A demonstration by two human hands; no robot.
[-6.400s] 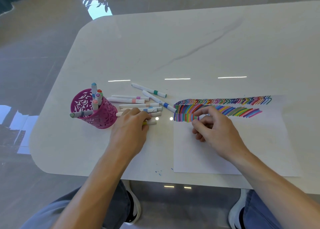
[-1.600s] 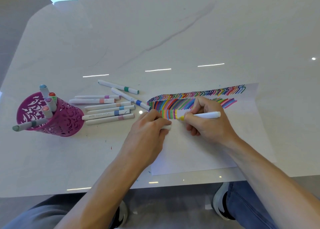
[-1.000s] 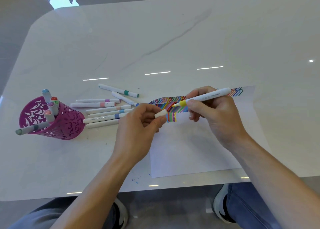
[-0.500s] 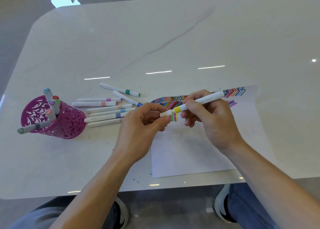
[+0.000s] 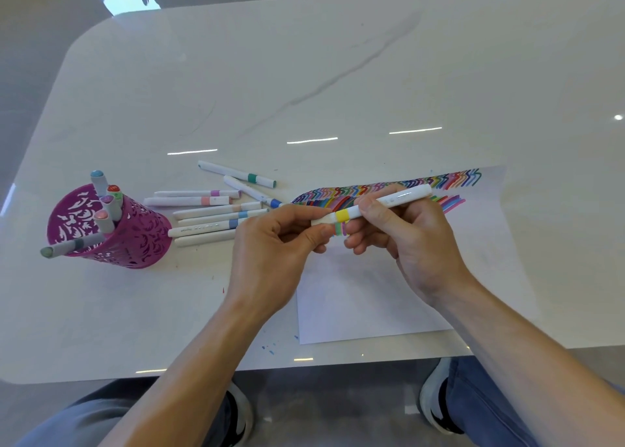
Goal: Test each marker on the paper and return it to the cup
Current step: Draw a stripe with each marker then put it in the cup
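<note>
White marble table (image 5: 372,74), apparently glossy, bears striped paper (image 5: 372,297).

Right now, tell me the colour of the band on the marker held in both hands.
Yellow: the band on the white marker, clearest in the head view.

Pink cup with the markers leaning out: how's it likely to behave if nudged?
The pink cup probably tips easily: one marker leans far over its rim. Its cut-out walls suggest it is light, so it may slide on the glossy table.
</note>
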